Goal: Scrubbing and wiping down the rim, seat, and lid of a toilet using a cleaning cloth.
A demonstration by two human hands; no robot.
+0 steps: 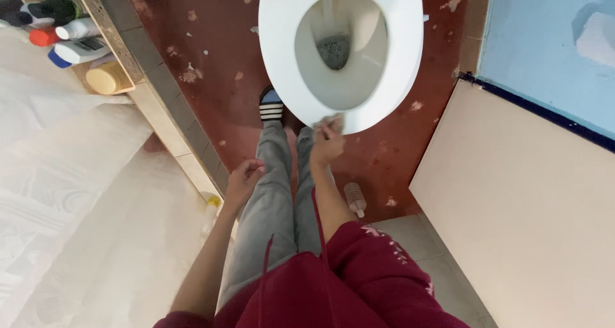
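Note:
A white toilet seat (397,59) rings the bowl at the top middle of the head view. My right hand (327,143) presses a small greyish cloth (328,121) against the seat's front rim. My left hand (243,179) hangs loosely curled over my left leg, holding nothing. Grey trousers and a dark red top fill the lower middle. One foot in a striped sock (271,105) stands just left of the bowl.
A shelf (109,33) at the top left holds several bottles. A pale shower curtain (70,193) covers the left side. A small bottle (354,198) lies on the red floor by my right leg. A beige door (525,200) stands at the right.

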